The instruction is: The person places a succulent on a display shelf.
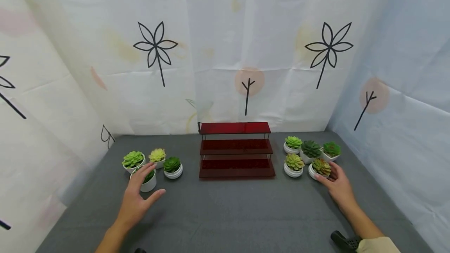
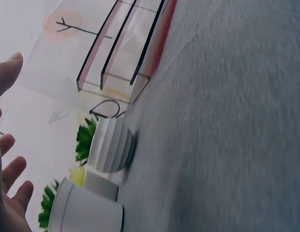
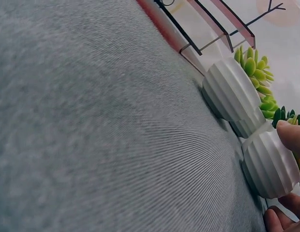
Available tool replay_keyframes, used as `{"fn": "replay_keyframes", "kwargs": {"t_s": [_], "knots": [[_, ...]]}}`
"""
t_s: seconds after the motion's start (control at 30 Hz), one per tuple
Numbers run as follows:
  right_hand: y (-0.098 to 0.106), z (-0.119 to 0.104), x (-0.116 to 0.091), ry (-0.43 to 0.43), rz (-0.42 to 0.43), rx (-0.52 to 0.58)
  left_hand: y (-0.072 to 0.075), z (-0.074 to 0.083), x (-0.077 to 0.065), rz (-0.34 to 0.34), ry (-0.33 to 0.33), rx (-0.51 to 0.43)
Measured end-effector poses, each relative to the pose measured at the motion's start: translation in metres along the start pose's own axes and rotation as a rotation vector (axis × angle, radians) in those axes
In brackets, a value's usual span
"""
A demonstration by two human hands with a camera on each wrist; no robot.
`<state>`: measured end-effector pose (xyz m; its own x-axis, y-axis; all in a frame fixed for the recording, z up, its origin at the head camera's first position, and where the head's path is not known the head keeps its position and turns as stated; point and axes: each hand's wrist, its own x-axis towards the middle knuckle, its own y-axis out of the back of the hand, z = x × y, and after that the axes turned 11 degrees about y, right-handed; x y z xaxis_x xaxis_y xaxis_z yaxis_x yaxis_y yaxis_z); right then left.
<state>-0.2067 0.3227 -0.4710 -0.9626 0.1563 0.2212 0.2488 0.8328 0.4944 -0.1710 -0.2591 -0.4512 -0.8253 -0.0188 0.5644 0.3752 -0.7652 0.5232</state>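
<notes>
On the right side of the table, my right hand [image 1: 339,186] holds a small potted succulent [image 1: 321,167] with reddish-green leaves. Its thumb lies against the ribbed white pot in the right wrist view, with the fingers at the far side. My left hand [image 1: 136,201] is spread, fingers and thumb apart, beside a dark green succulent in a smooth white pot [image 1: 149,184]; it partly covers that plant in the head view. In the left wrist view a gap shows between the fingers and this pot.
A dark red three-tier shelf [image 1: 236,173] stands at the back middle of the grey table [image 1: 225,214]. Near the left hand are a dark green succulent [image 1: 172,165], a yellow one [image 1: 157,155] and a light green one [image 1: 133,160]. Several other potted succulents [image 1: 293,164] surround the right hand's plant.
</notes>
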Motion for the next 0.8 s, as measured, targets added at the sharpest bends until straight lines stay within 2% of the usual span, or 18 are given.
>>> {"fn": "replay_keyframes", "kwargs": {"t_s": [0.2,0.4,0.7,0.8], "knots": [[-0.001,0.0,0.003,-0.01,-0.029,-0.012,-0.013,0.002,0.004,-0.032,0.002,-0.041],[-0.002,-0.001,0.004,-0.024,-0.059,-0.08,-0.025,0.007,0.007,-0.033,0.016,-0.113],[-0.004,0.0,0.005,-0.046,-0.02,-0.104,-0.033,0.045,0.015,-0.042,-0.028,-0.26],[-0.003,0.0,0.004,-0.043,-0.022,-0.106,-0.037,0.049,0.017,-0.037,-0.032,-0.3]]}}
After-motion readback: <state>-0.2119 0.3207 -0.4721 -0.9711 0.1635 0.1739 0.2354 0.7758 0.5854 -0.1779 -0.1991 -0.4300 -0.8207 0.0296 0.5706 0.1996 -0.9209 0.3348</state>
